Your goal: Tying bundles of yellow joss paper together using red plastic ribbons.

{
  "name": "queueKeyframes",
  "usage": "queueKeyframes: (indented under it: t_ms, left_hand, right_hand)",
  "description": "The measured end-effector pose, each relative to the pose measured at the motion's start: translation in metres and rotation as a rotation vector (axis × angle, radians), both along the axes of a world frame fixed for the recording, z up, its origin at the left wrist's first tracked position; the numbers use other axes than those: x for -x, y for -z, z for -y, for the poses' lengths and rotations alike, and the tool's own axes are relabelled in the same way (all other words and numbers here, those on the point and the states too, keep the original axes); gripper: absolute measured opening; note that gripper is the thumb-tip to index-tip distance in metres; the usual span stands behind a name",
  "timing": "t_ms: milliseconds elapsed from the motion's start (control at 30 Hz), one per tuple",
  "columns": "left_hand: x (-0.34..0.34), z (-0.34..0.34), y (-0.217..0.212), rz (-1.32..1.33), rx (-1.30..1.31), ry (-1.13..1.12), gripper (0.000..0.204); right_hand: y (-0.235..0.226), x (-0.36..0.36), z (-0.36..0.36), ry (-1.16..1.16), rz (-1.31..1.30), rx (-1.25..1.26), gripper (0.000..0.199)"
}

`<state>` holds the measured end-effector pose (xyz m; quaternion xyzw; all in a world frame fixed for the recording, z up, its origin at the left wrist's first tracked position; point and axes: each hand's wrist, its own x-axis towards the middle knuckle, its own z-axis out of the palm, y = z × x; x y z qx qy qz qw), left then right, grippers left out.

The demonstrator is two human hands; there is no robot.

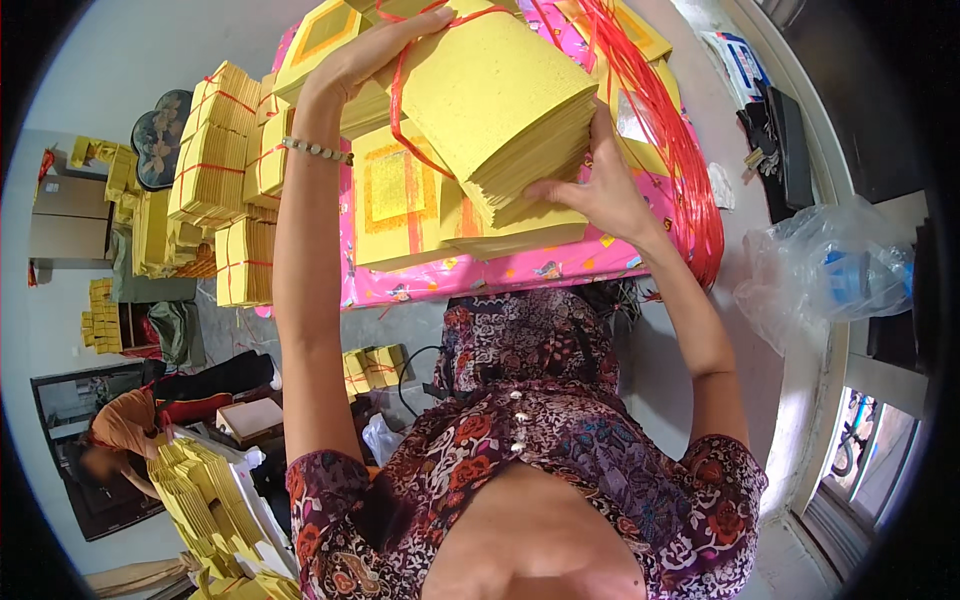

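Observation:
A thick stack of yellow paper sheets [505, 95] is held tilted above the table between my two hands. My left hand [375, 55] grips its upper left side, fingers reaching over the edge beside a red plastic string [398, 100]. The string loops along the stack's left side and crosses near its top; its far part is hidden. My right hand [610, 190] holds the lower right corner, thumb against the sheet edges and fingers partly hidden behind. Below lie more yellow paper stacks [395, 205], one with an orange-bordered square on top.
The table has a pink patterned cover [400, 288]. Long red strings [690, 190] hang over its right side. Tied yellow bundles [215, 140] are piled at the left. A clear plastic bag [825, 265] is at the right. Another person [125, 430] bends near yellow stacks at the lower left.

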<state>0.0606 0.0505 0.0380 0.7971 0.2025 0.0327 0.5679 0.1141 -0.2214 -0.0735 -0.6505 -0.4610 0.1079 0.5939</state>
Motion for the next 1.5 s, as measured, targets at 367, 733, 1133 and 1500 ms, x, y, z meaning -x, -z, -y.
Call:
queueKeyframes:
  t_ms: [367,733,1133,1500]
  left_hand:
    - [0.013,0.014,-0.008,0.276,-0.763,0.037,0.049]
    - [0.008,0.050,-0.030,0.589,-0.788,0.216,0.034]
    - [0.034,0.045,0.004,0.501,-0.531,0.134,0.035]
    - [0.046,0.046,0.030,0.734,-0.521,0.164,0.017]
  right_hand:
    - [-0.078,-0.044,-0.002,0.046,-0.047,-0.163,0.037]
    - [-0.115,-0.092,-0.099,-0.700,0.191,-0.726,0.021]
    - [-0.094,-0.074,-0.049,0.159,-0.002,-0.156,0.032]
    - [-0.032,-0.109,-0.055,0.365,0.093,-0.147,0.027]
